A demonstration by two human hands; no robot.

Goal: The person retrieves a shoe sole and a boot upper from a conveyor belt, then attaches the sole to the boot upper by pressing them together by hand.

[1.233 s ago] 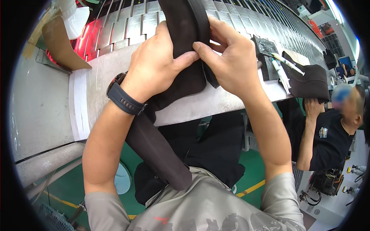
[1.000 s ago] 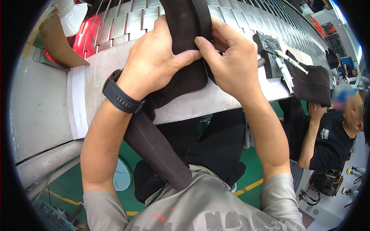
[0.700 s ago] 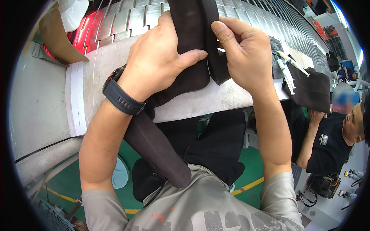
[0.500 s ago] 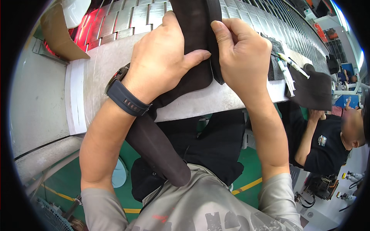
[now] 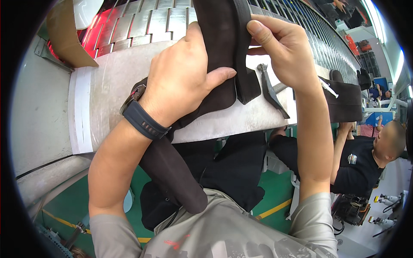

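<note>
A dark brown, suede-like piece shaped like a tall boot (image 5: 219, 38) lies over the pale worktop (image 5: 120, 64). Its long rounded end hangs down to my lap under my left forearm. My left hand (image 5: 178, 71) is closed on the upper part, thumb pressed flat along it; most of the fingertips are hidden. With thumb and fingers my right hand (image 5: 288, 49) pinches the raised right edge of the same piece. Below that pinch, a loose dark strip (image 5: 248, 86) stands out from the edge. Close by on the worktop lies a metal hammer (image 5: 269, 88), partly behind my right hand.
Beyond the worktop runs a metal slatted conveyor (image 5: 159, 23), lit red at the left. A cardboard piece (image 5: 64, 36) stands at the far left. A white syringe (image 5: 329, 88) shows beside my right forearm. At the right a co-worker (image 5: 352, 161) holds another dark brown piece (image 5: 346, 103).
My right hand has shifted right and pulled the edge outward, showing the loose strip. The hammer has come into sight. My left hand keeps its hold.
</note>
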